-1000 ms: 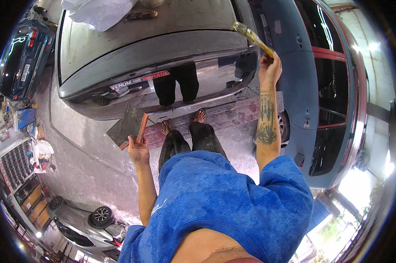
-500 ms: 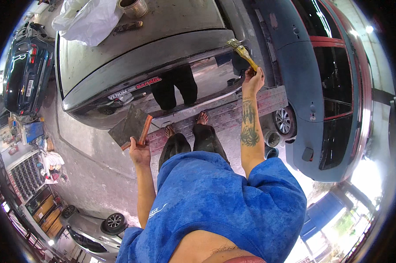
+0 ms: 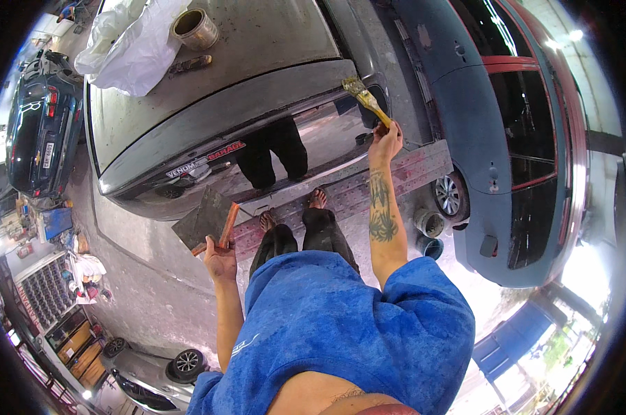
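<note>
My right hand [image 3: 385, 144] is stretched forward, closed round the yellow handle of a paintbrush [image 3: 368, 102]. The brush's bristles look coated and point away from me, over the near edge of a grey car [image 3: 257, 97]; whether they touch it I cannot tell. Lower and to the left, my left hand [image 3: 221, 261] grips a dark, flat, square board [image 3: 205, 220] by its orange-brown wooden edge strip. On top of the car stand an open metal can [image 3: 195, 31], a crumpled white plastic bag [image 3: 136, 48] and a dark, stick-like piece [image 3: 189, 64].
My feet are on a spotted plank [image 3: 368, 176] beside the car's glossy dark glass. A blue-grey car [image 3: 475, 138] stands close on the right, with two buckets [image 3: 430, 223] near its wheel. A dark car [image 3: 43, 131] and a silver car [image 3: 150, 380] are farther left.
The view has shifted a little, so the can and bag show more fully. My right hand with the brush appears slightly lower and further left. Both hands keep their holds.
</note>
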Available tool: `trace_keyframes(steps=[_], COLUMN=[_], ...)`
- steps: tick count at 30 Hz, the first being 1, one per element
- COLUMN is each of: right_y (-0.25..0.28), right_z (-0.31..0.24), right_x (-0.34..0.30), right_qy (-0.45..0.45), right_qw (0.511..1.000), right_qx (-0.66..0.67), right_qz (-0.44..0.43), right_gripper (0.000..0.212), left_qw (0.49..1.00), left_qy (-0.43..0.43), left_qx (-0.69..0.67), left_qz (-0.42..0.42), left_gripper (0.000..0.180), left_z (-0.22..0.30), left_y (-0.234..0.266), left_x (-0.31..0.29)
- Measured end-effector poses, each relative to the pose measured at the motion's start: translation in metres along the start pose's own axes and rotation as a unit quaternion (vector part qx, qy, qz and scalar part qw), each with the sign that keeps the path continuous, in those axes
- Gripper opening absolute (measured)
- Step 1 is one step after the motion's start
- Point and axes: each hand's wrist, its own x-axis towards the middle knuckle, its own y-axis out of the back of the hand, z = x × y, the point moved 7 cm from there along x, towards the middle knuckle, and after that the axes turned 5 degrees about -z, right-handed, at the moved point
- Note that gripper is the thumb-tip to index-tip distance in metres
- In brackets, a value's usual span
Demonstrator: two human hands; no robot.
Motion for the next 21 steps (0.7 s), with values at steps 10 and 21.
trace_keyframes(steps=[10, 21], right_y=[-0.010, 0.006], right_z=[0.005, -0.013], right_x=[0.007, 0.000], right_qy=[-0.009, -0.022], right_qw=[0.999, 0.999], right_qx=[0.023, 0.039], right_qz=[-0.025, -0.026], right_gripper=[0.017, 0.022], left_qw=[1.000, 1.000], left_qy=[0.007, -0.001], left_qx=[-0.010, -0.014], left_qz=[0.021, 0.025], left_gripper=[0.021, 0.022], left_z=[-0.006, -0.002], left_y=[0.000, 0.000], left_x=[-0.004, -0.010])
